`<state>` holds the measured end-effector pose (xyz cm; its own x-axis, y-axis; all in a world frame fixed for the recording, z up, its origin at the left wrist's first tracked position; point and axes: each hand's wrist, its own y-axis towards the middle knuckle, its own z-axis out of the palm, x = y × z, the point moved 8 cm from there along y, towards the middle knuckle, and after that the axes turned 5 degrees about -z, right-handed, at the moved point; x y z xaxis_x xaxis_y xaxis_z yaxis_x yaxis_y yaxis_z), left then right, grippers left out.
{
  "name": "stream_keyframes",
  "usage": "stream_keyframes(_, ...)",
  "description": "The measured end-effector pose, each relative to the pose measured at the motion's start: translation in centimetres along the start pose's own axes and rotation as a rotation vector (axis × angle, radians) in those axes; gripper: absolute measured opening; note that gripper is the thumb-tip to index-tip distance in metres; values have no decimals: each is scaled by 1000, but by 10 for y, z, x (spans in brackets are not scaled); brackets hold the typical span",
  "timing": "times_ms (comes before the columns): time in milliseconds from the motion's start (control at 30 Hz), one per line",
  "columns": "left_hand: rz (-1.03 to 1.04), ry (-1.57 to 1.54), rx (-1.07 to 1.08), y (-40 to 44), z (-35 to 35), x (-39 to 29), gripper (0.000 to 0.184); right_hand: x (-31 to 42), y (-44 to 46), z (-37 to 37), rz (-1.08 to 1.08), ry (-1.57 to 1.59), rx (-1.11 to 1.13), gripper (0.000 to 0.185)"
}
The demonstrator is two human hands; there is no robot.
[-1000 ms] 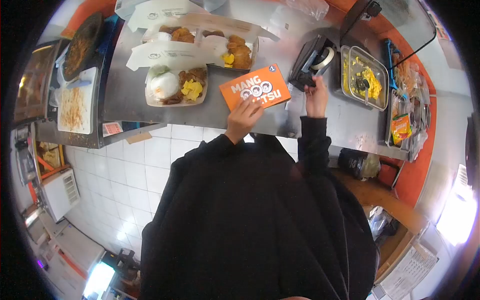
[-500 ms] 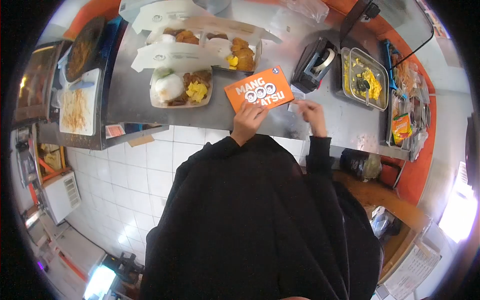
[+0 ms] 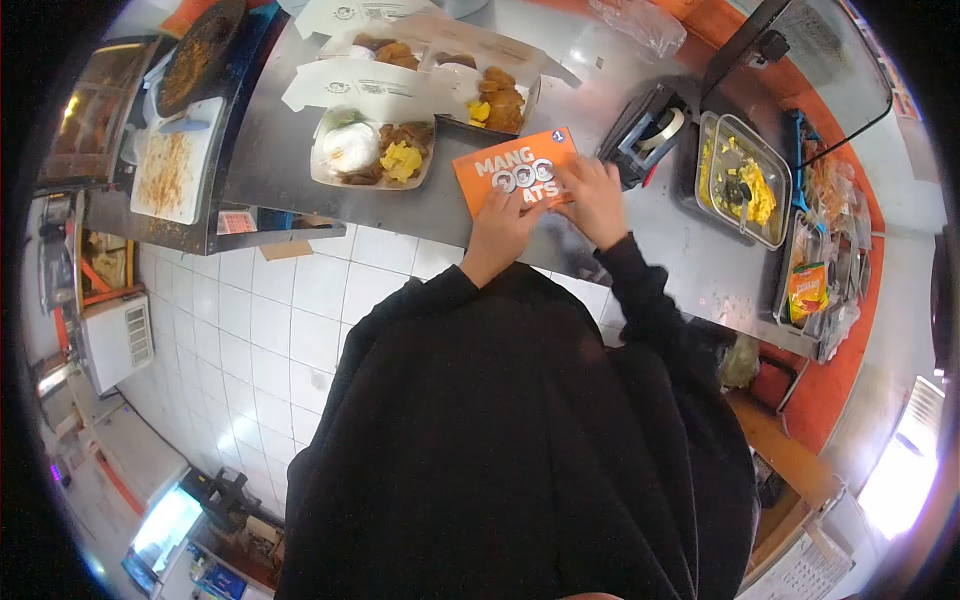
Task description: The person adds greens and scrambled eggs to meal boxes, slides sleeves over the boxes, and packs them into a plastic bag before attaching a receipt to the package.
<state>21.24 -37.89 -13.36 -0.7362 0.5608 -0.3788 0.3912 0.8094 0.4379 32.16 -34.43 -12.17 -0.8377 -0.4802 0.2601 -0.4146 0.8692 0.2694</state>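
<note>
- The closed orange box (image 3: pixel 508 168) lies on the metal counter (image 3: pixel 590 262) in front of the person; clock places are taken from it, with 12 o'clock pointing away. Its contents are hidden.
- The left hand (image 3: pixel 500 232) lies at 6 o'clock, fingers over the box's near edge; I cannot tell whether it grips or only presses.
- The right hand (image 3: pixel 596 205) touches the box's near right corner at 4 o'clock, fingers bent, close beside the left; its grip is also unclear.
- At 9 o'clock stands an open white box (image 3: pixel 395 90) of white rice, a yellow portion and brown pieces.
- At 12 o'clock, just behind, a second open box (image 3: pixel 500 52) holds fried brown pieces and something yellow.
- At 10 to 11 o'clock a third open box (image 3: pixel 415 10) shows something white and brown pieces.
- Near 2 o'clock, the black tape dispenser (image 3: pixel 628 118) carries a pale roll.
- At 3 o'clock, a clear tray (image 3: pixel 785 205) contains yellow food with a spoon in it.
- Towards 10 o'clock, well apart, a dark bowl (image 3: pixel 225 18) holds brown crumbs.
</note>
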Motion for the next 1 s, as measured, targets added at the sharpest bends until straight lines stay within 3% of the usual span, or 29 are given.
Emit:
stream_keyframes(33,3,-131,36,-3,0,3,27,9,14,-5,-163,-51,3,60)
stream_keyframes(67,5,-263,71,-9,-1,9,26,2,23,13,-212,156,92,79)
stream_keyframes(100,7,-395,105,-13,-4,15,26,1,30,18,-267,115,135,81)
stream_keyframes(167,-108,-385,42,-26,-25,28,24,7,39,29,-385,36,219,86)
stream_keyframes(200,-165,-375,6,-32,-38,36,23,13,41,29,-426,74,195,101)
stream_keyframes(300,-422,-265,-188,-63,-70,76,21,31,31,35,-236,19,410,104)
stream_keyframes(433,-687,-94,-347,-93,-109,125,14,52,18,35,-127,83,339,114)
stream_keyframes(533,-760,-1,-438,-99,-135,152,14,45,-10,9,16,228,344,110)
stream_keyframes(600,-795,24,-483,-98,-152,166,15,33,-36,-25,79,289,233,103)
stream_keyframes(633,-760,50,-493,-90,-160,169,15,28,-47,-50,66,298,101,97)
stream_keyframes(767,-537,231,-474,-44,-184,189,21,-40,-138,-70,440,162,62,102)
stream_keyframes(867,-380,221,-523,10,-199,217,33,-66,-177,-46,495,-91,208,104)
stream_keyframes(967,-271,182,-534,63,-203,241,38,-71,-172,-41,458,-30,203,99)
stream_keyframes(1000,-236,151,-529,78,-203,251,39,-75,-172,-36,451,-136,196,96)
